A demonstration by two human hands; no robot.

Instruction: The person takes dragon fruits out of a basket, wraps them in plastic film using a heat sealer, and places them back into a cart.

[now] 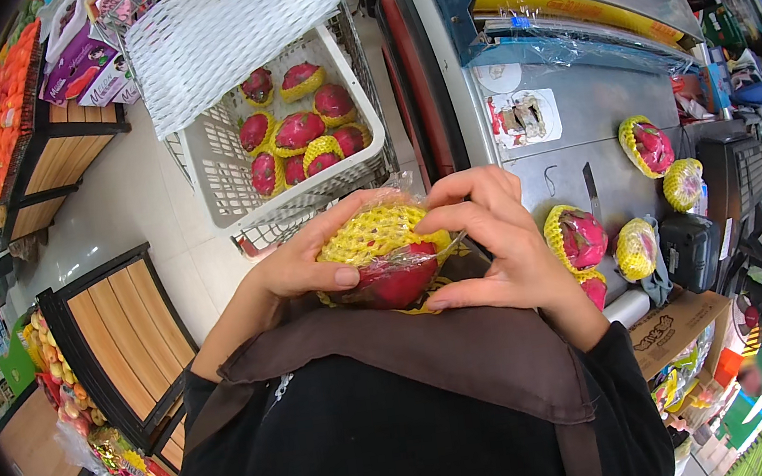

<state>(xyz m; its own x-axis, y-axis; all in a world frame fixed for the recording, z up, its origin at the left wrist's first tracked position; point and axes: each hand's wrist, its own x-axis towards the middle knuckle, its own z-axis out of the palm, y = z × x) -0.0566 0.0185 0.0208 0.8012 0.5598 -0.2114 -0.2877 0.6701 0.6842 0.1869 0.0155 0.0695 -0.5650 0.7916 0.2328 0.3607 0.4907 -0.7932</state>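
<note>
Against my apron (396,357), at waist height, I hold a red dragon fruit (397,279) in a yellow foam net (369,232). Clear plastic film covers part of the fruit and its net, with a loose crumpled bit at the top. My left hand (308,257) grips the left side, thumb across the front. On the right, the curved fingers of my right hand (495,238) touch the net and film, and the thumb rests low near the fruit's underside. The back of the fruit is hidden.
A white plastic crate (365,108) of netted dragon fruits (299,132) sits in a cart ahead, partly under a white woven lid (228,35). Right, a metal counter (578,99) holds a film wrapping machine (581,6), a knife (591,189) and several dragon fruits (581,238). Wooden display stands (132,333) stand left.
</note>
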